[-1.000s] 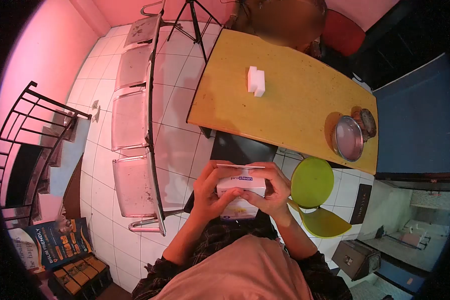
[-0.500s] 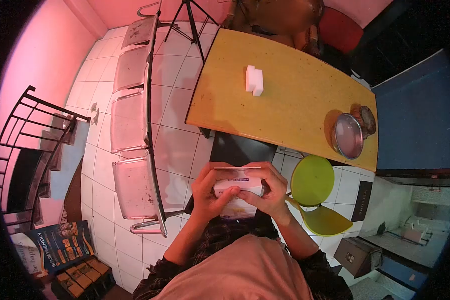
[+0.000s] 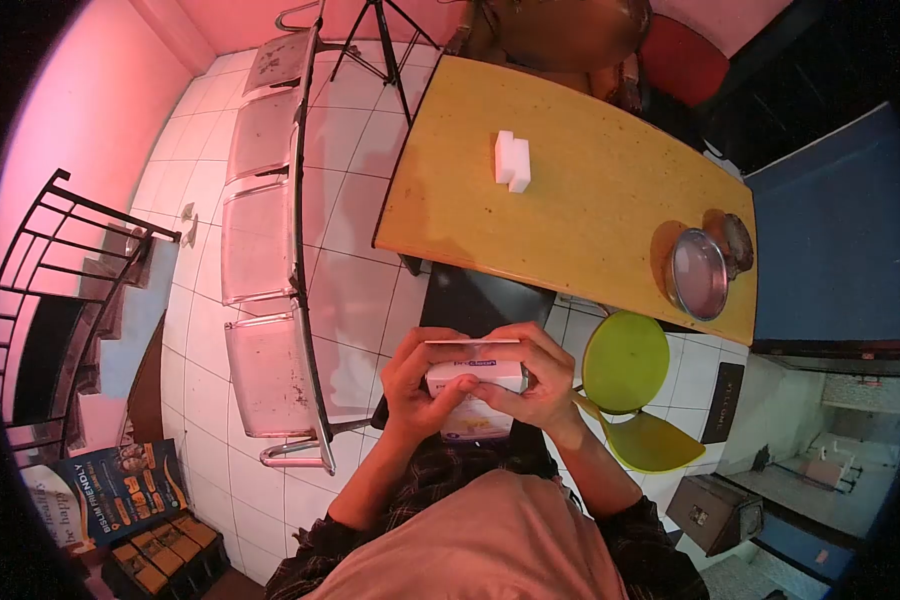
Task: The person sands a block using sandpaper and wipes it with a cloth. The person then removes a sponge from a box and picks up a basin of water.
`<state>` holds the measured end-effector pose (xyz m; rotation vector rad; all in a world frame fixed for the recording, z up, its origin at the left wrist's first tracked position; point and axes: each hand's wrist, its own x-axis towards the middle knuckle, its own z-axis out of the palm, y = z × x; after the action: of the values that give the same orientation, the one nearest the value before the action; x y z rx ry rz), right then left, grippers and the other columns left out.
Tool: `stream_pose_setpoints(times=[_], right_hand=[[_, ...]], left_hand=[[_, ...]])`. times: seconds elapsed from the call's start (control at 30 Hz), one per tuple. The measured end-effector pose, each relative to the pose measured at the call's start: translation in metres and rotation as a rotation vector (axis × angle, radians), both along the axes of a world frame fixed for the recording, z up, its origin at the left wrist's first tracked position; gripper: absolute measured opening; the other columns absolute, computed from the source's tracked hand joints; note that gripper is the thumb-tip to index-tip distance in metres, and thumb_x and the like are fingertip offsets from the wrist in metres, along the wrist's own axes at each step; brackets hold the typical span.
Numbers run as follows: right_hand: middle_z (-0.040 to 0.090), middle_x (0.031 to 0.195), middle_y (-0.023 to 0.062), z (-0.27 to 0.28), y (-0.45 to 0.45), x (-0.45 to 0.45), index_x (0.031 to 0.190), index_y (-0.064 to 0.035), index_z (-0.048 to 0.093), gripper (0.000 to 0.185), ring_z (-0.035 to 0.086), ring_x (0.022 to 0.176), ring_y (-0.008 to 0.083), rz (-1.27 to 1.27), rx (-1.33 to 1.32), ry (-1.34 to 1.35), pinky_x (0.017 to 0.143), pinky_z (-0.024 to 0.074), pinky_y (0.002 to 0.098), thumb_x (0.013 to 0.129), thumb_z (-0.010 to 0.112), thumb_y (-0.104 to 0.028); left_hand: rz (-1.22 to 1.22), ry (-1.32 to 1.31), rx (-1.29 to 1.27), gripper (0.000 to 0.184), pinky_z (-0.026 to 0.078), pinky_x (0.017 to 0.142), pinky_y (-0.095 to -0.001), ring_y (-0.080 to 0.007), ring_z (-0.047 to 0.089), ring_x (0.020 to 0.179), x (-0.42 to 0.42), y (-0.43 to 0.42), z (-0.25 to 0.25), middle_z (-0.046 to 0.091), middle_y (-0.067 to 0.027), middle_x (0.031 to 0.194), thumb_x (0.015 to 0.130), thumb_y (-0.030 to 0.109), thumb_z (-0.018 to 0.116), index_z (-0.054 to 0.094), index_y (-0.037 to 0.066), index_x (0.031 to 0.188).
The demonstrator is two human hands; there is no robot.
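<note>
A small white cardboard box (image 3: 477, 377) with blue lettering is held close in front of my body. My left hand (image 3: 417, 388) grips its left side and my right hand (image 3: 535, 380) its right side, with both thumbs together on the face turned towards me. Along the far edge, fingers of both hands bend around a thin pale flap (image 3: 473, 342). The box's lower part, with a yellowish picture, shows below my thumbs. What is inside is hidden.
Two white blocks (image 3: 512, 161) stand on the yellow table (image 3: 580, 200) ahead. A round metal bowl (image 3: 700, 274) sits at its right end beside a brown object (image 3: 738, 245). A green chair (image 3: 625, 362) is at right; metal seats (image 3: 270, 380) line the left.
The box has tilted slightly, with its far flap a little lower and more of the blue lettering covered. Both hands keep nearly the same grip.
</note>
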<state>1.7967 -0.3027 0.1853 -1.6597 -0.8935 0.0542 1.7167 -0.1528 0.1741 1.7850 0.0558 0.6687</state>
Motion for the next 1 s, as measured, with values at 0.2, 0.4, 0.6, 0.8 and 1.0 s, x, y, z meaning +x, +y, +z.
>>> stream_pose_setpoints(times=[0.2,0.4,0.6,0.8,1.0], right_hand=[[0.06,0.108,0.0107,-0.064,0.002,0.039,0.114,-0.0033,0.059,0.038,0.059,0.097,0.0178,-0.012,0.301,0.559,0.083,0.0479,0.0313,0.084,0.069,-0.025],[0.051,0.123,0.0175,-0.181,0.016,0.163,0.126,-0.0015,0.049,0.056,0.053,0.11,0.0268,-0.538,-0.317,0.327,0.091,0.0445,0.0405,0.085,0.066,-0.035],[0.041,0.131,0.025,-0.206,0.09,0.271,0.14,-0.0087,0.033,0.087,0.044,0.12,0.0398,-0.706,-0.623,0.058,0.093,0.0427,0.05,0.074,0.073,-0.047],[0.041,0.129,0.0243,-0.216,0.123,0.3,0.142,-0.0088,0.027,0.088,0.047,0.115,0.041,-0.698,-0.862,0.142,0.092,0.0439,0.05,0.073,0.074,-0.038],[0.049,0.117,0.0167,-0.211,0.099,0.262,0.133,-0.0053,0.034,0.069,0.053,0.105,0.028,-0.681,0.04,0.581,0.086,0.0477,0.0403,0.077,0.071,-0.022]], left_hand=[[0.038,0.268,-0.433,0.022,0.047,0.069,-0.0248,-0.0115,0.058,0.08,0.026,0.019,-0.046,0.062,-0.0052,0.089,0.084,0.018,0.067,0.061,0.002,0.099],[-0.023,0.383,-0.585,0.022,0.046,0.061,-0.0235,-0.0083,0.056,0.071,0.116,0.087,-0.154,0.061,-0.003,0.084,0.089,0.023,0.064,0.057,0.007,0.103],[-0.163,0.492,-0.609,0.038,0.046,0.06,-0.0251,-0.0115,0.059,0.07,0.198,0.138,-0.207,0.06,-0.0064,0.081,0.086,0.028,0.069,0.049,0.007,0.111],[-0.224,0.594,-0.388,0.048,0.048,0.063,-0.0285,-0.0145,0.06,0.075,0.24,0.168,-0.248,0.062,-0.0106,0.09,0.083,0.032,0.072,0.048,0.006,0.115],[0.032,0.357,0.378,0.05,0.047,0.08,-0.0336,-0.0208,0.057,0.098,0.259,0.189,-0.277,0.058,-0.0122,0.108,0.086,0.033,0.068,0.05,0.003,0.121]])
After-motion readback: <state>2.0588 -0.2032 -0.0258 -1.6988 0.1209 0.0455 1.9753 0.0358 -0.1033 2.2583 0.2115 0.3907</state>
